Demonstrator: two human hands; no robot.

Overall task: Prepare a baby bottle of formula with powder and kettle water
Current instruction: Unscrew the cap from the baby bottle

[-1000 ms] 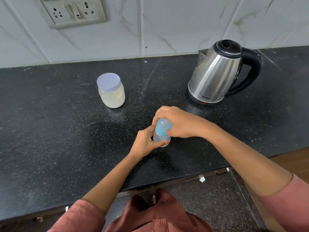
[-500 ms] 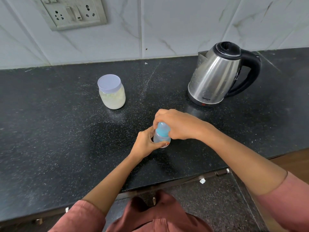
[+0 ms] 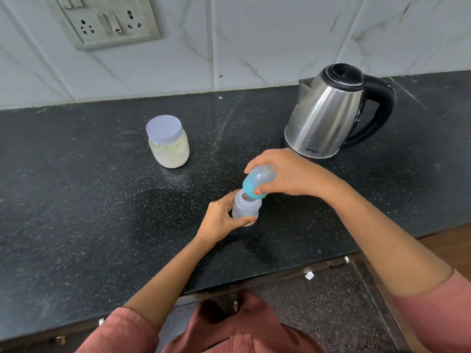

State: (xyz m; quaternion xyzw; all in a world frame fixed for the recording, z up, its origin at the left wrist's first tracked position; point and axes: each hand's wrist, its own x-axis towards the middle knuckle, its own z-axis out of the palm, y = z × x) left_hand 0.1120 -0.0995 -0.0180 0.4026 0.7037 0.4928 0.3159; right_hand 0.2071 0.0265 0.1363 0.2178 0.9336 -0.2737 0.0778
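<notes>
A small clear baby bottle stands on the black counter, and my left hand is wrapped around its body. Its mouth is uncovered. Just above and to the right, my right hand holds the bottle's top, a blue ring with a clear cap, tilted and lifted off the neck. A jar of pale powder with a lilac lid stands closed to the back left. The steel kettle with a black handle sits closed at the back right.
A white tiled wall with a socket panel rises behind the counter. The counter's front edge runs close to my body, with dark speckled floor below it.
My right hand has lifted the blue-ringed top off the bottle and tilted it up to the right. The left hand still holds the bottle in place.
</notes>
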